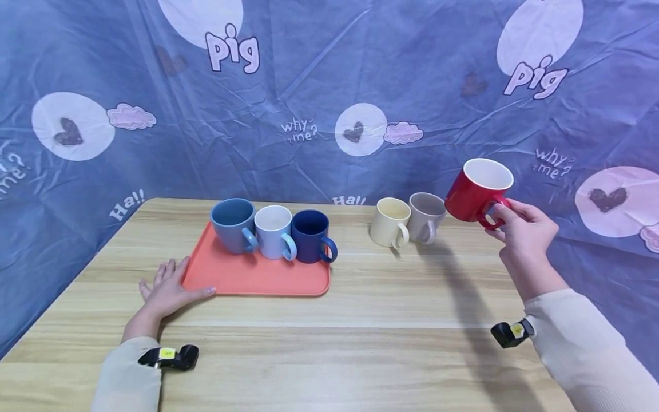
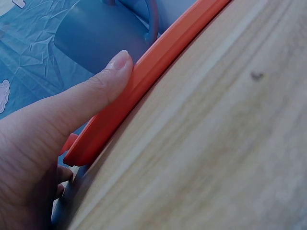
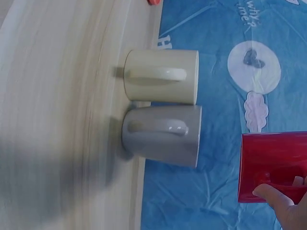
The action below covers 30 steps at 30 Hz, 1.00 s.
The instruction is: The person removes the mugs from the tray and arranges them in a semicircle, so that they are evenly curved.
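Observation:
My right hand (image 1: 527,232) grips the handle of a red mug (image 1: 471,194) with a white inside, holding it in the air at the right. Just left of it, a cream mug (image 1: 389,226) and a grey mug (image 3: 163,134) stand side by side on the table. At the left, my left hand (image 1: 170,289) rests at the near left corner of an orange tray (image 1: 257,280), its fingers spread and the thumb along the rim. Along the tray's back stand a teal mug (image 1: 231,229), a light blue mug (image 1: 272,234) and a navy mug (image 1: 309,240), handles toward me.
The wooden table (image 1: 334,355) carries the tray and the mugs. Behind it hangs a blue printed cloth (image 1: 309,68), close to the table's back edge. A shadow of the right arm falls across the tabletop.

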Motion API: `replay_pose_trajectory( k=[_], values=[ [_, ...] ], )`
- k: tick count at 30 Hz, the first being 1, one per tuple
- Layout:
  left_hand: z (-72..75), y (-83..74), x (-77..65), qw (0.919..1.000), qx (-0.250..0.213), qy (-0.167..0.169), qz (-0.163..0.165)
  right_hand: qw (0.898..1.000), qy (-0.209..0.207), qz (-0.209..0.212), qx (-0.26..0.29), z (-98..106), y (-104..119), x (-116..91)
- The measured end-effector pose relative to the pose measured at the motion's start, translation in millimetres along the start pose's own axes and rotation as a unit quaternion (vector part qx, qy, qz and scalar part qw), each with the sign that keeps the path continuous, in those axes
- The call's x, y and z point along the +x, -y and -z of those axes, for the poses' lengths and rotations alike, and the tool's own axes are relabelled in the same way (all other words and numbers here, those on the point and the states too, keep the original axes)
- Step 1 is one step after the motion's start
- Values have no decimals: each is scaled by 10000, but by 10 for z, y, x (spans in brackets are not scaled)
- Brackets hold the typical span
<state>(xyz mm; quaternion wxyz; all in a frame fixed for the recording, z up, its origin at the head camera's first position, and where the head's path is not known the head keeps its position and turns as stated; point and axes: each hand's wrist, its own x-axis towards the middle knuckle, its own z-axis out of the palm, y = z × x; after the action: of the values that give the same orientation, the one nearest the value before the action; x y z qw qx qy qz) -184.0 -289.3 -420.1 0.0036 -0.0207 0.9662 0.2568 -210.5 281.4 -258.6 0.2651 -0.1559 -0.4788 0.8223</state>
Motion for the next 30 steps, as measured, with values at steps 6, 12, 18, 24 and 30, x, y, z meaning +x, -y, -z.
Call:
replay_pose_trajectory(
  k=[6, 12, 18, 24, 30],
  values=[
    [1, 3, 7, 10000, 9, -34, -3, 9998, -170, 1, -143, 279, -161, 352],
    [-5, 4, 8, 10000, -2, -35, 10, 9985, -152, 257, -457, 728, -539, 1024],
    [-3, -1, 1, 10000, -46, -23, 2, 9971, -286, 204, -675, 950, -758, 1308],
    [2, -1, -3, 10000, -41, -27, -11, 9949, -219, 716, -680, 1276, -1111, 1724],
    [8, -9, -2, 10000, -41, 5, -20, 9934, -366, 763, -777, 1289, -1234, 1693]
  ],
)
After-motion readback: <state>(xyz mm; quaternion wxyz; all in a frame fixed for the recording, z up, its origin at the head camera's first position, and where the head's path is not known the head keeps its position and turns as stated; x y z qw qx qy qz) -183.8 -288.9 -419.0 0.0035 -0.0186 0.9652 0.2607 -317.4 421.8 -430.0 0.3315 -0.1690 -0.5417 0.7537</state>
